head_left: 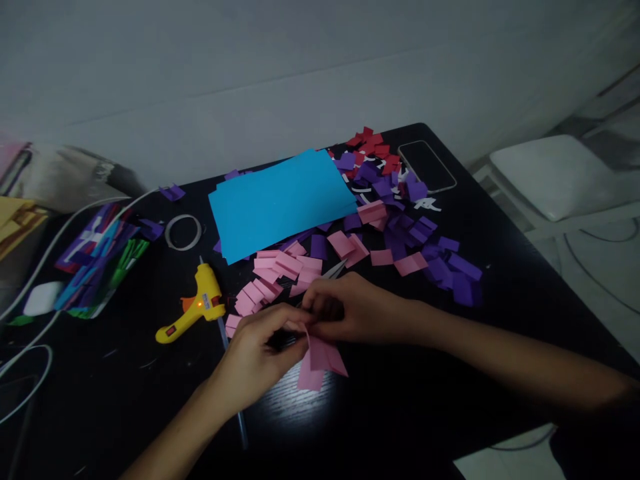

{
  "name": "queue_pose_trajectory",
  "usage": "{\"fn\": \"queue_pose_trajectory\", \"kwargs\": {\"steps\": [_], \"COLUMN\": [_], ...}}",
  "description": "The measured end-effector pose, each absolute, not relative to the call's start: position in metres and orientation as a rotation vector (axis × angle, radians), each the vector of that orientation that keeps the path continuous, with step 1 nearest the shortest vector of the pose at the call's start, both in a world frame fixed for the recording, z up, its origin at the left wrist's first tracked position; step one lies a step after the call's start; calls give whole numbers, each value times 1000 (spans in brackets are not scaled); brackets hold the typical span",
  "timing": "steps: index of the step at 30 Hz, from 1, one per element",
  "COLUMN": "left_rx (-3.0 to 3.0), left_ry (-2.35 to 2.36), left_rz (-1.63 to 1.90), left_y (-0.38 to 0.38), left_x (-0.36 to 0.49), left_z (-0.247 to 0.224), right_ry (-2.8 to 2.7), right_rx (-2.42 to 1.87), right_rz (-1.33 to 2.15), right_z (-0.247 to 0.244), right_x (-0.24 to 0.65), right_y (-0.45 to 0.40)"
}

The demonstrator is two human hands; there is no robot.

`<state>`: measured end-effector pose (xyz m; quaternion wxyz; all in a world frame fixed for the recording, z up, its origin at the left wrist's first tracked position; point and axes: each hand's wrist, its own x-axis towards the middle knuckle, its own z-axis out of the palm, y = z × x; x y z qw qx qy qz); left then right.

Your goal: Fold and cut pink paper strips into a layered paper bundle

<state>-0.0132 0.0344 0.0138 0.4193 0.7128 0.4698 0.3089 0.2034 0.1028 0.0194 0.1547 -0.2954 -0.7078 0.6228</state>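
A folded pink paper piece [323, 359] hangs from the pinched fingers of both hands above the front of the table. My left hand [255, 353] grips it from the left, thumb and fingers together at its upper edge. My right hand [353, 305] meets it there from the right, with fingers curled and thumb on the paper. Just past my right hand show the grey blades of scissors [335, 270]; their handles are hidden, and I cannot tell whether they touch the hand. Beyond my hands lie several small folded pink paper pieces [287, 265].
A yellow glue gun [205, 297] with a lit orange light lies left of my hands. Blue sheets [285, 203] lie behind, among purple pieces [440, 270] and red pieces [370, 141]. A phone [427, 167], a tape ring [183, 233] and a white cable [50, 250] are around them.
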Motion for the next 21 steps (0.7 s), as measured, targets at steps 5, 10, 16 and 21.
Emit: {"fn": "queue_pose_trajectory", "kwargs": {"steps": [5,10,16,21], "left_rx": [1724,1668,1734,1750], "left_ry": [1177,1168,1197,1194], "left_rz": [758,791,885,900], "left_y": [37,41,42,42], "left_x": [-15,-18,-21,-23], "left_z": [11,9,10,7], "right_ry": [-2070,-1997,-1808,-1743], "right_rx": [-873,-865,-857,-907], "right_rz": [1765,1786,1865,1909], "right_z": [19,13,16,19], "right_x": [203,204,203,202], "right_y": [103,104,105,106]}}
